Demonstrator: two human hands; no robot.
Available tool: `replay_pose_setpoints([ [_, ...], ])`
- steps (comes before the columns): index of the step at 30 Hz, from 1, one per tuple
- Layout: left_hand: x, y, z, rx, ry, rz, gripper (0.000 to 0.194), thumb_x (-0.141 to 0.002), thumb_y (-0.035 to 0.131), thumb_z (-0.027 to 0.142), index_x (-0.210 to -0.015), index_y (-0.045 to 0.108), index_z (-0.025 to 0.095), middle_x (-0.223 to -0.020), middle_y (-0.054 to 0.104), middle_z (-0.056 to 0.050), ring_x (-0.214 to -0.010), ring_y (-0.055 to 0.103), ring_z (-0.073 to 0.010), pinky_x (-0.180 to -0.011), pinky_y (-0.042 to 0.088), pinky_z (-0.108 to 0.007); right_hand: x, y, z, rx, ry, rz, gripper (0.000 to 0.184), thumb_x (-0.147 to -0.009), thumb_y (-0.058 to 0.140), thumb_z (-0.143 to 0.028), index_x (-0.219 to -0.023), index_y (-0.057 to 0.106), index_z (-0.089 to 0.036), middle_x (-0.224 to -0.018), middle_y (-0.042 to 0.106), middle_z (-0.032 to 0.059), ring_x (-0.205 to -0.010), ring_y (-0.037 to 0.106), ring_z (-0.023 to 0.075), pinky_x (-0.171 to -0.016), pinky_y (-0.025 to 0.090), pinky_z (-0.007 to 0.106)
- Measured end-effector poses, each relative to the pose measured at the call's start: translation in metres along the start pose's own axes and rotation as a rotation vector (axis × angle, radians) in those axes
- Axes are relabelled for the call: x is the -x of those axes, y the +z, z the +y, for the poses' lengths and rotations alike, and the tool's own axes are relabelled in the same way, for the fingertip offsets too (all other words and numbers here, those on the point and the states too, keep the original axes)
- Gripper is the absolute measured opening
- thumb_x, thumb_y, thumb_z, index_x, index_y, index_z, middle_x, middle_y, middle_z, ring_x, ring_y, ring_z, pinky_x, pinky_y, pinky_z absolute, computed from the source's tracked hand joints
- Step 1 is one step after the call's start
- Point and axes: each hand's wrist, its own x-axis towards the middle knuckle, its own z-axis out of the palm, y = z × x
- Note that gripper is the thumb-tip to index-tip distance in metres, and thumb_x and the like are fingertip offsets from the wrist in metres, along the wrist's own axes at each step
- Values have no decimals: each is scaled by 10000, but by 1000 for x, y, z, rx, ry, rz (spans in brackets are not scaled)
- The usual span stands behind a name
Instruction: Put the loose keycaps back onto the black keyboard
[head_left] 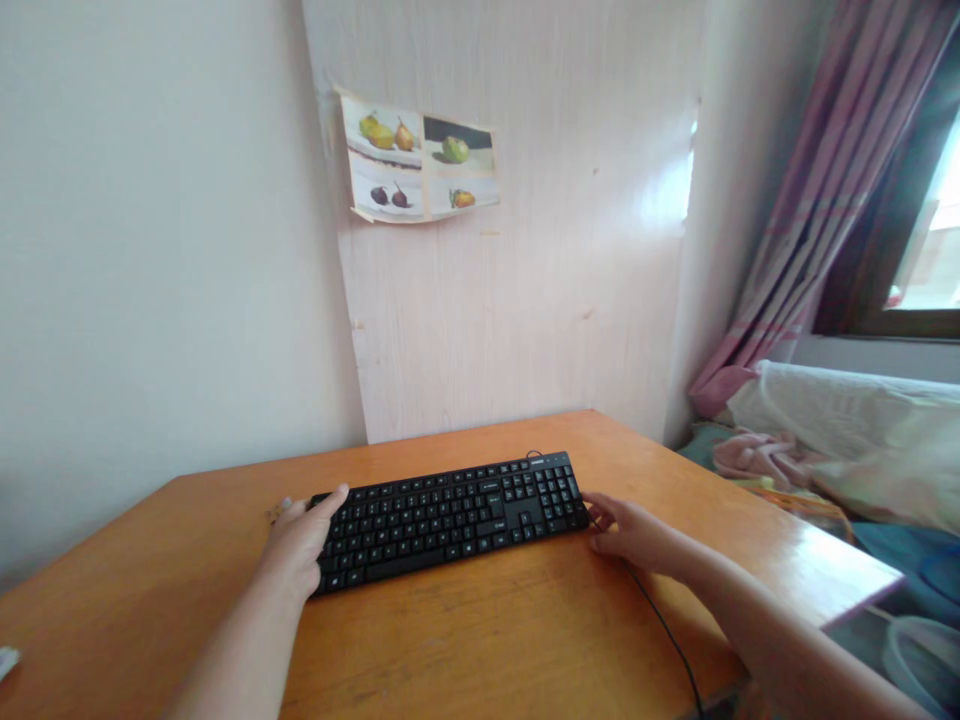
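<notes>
A black keyboard [457, 520] with white key markings lies slightly slanted across the orange-brown wooden table, its left end nearer to me. My left hand [304, 535] grips that end, thumb over the top edge and the other fingers mostly hidden beyond it. At the number-pad end, my right hand [619, 530] has its fingers curled against the keyboard's right side, with the thumb lower, near the corner. A thin black cable [667, 625] passes by the right hand's fingers and trails down to the table's front edge. A small cable loop shows behind the keyboard's back edge.
The wooden table [450, 650] meets a pale wall panel [525, 330] carrying a sheet of fruit pictures [420, 160]. A small white item [7, 660] lies at the far left edge. Right of the table are heaped cloths [765, 455], a clear plastic tub [926, 650] and a pink curtain [810, 210].
</notes>
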Motion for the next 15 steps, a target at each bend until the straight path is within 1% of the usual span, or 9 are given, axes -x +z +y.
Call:
replay_pose_setpoints([
  [2, 1, -1, 1, 52, -131, -43, 372, -570, 757, 486, -716, 606, 178, -710, 660, -83, -667, 639, -264, -563, 526, -405, -3, 2, 6, 170, -20, 44, 611, -663, 562, -122, -1267, 602, -202, -963, 653, 42, -795, 579, 173, -756, 465, 302],
  [3, 1, -1, 1, 62, -171, -51, 359, -577, 756, 473, -719, 613, 176, -719, 656, -83, -675, 634, -263, -568, 521, -404, -5, 3, 8, 240, -24, 60, 589, -671, 536, -117, -1245, 624, -214, -956, 647, 42, -798, 581, 173, -768, 458, 299],
  [6, 1, -2, 0, 22, -160, -56, 332, -608, 735, 467, -726, 640, 172, -731, 648, -87, -676, 624, -257, -571, 501, -394, -10, 4, 9, 382, -32, 74, 528, -719, 491, -138, -1205, 661, -257, -958, 631, 45, -833, 595, 177, -787, 441, 283],
  [8, 1, -3, -2, 4, -154, -82, 336, -625, 720, 487, -739, 647, 179, -730, 650, -83, -665, 622, -248, -574, 495, -387, -12, 5, 7, 437, -33, 79, 504, -745, 477, -156, -1197, 667, -272, -957, 627, 48, -865, 598, 184, -789, 432, 274],
  [10, 0, -4, -4, 21, -176, -115, 365, -635, 709, 527, -759, 644, 190, -732, 659, -76, -655, 623, -240, -580, 496, -386, -12, 6, 5, 482, -21, 90, 483, -758, 471, -168, -1184, 675, -274, -951, 626, 51, -882, 596, 191, -795, 426, 273],
  [12, 0, -5, -5, 48, -224, -161, 410, -630, 700, 581, -763, 639, 198, -733, 674, -82, -650, 631, -240, -585, 501, -392, -12, 7, 4, 508, -3, 98, 470, -766, 469, -178, -1174, 680, -275, -959, 629, 55, -892, 595, 195, -801, 422, 273],
  [15, 2, -9, -6, 75, -349, -257, 453, -603, 699, 636, -716, 633, 202, -716, 689, -112, -652, 648, -262, -583, 505, -407, -12, 8, 5, 513, 6, 103, 472, -768, 470, -180, -1181, 681, -268, -987, 634, 62, -909, 595, 200, -813, 420, 275],
])
